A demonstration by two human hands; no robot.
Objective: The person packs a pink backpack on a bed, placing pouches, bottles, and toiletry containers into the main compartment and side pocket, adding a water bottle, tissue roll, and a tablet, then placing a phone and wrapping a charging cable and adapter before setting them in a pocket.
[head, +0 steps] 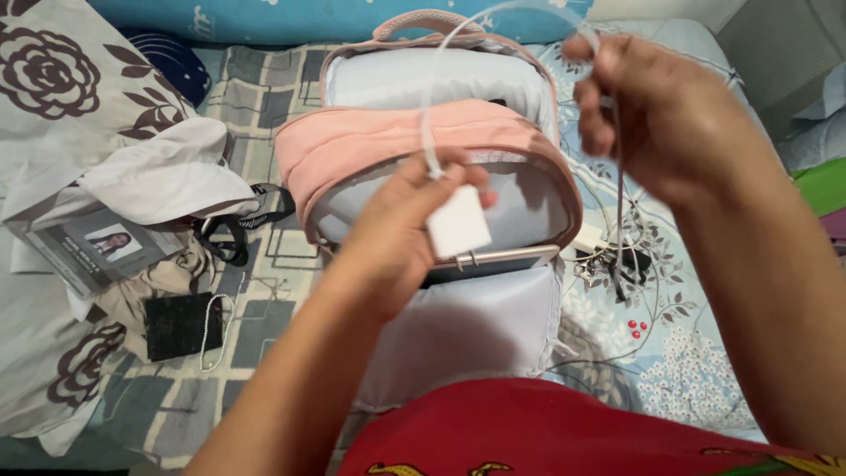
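Backpack [441, 141] mouth gapes open mid-bed, and both hands, the left [397, 234] and right [656, 110], hang over it with the cable [429, 132] looped across. Left edge crowded with clothes [167, 176], black pouch [181, 324]; cords [617, 256] clutter the right.

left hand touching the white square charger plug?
Touching. Head view: left hand pinches the white square charger plug, thumb and fingers wrapped on its top edge.

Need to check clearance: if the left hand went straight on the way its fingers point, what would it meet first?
The left hand, holding the white charger block, points up-right; it would likely meet the pink backpack, at its open compartment's grey lining, though depth is unclear.
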